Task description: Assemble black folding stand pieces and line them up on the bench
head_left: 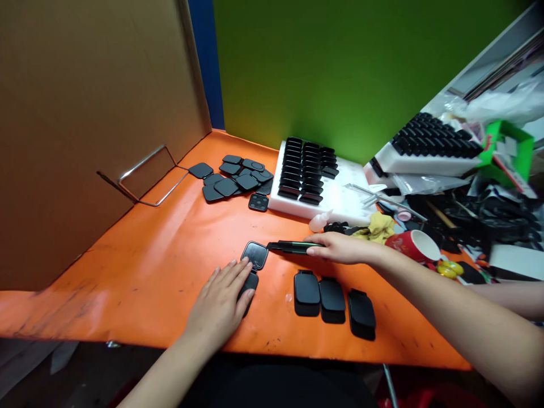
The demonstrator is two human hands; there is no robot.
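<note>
A black hinged piece with two rounded square panels (254, 255) lies unfolded on the orange table. My left hand (221, 300) rests over its lower panel, fingers stretched out flat and the thumb by the near edge, hiding part of it. In my right hand (335, 247) is a slim dark utility knife (293, 247), gripped at its rear end. The knife's front tip points left, close to the right edge of the upper panel; whether it touches cannot be made out. Three folded black pieces (332, 299) stand in a row below my right hand.
A loose pile of black panels (238, 180) lies toward the back left, beside a bent metal wire stand (158, 203). White foam trays (348, 195) hold rows of black pieces. A small dropper bottle (319, 221), a yellow cloth (378, 228) and a red mug (410, 245) sit to the right.
</note>
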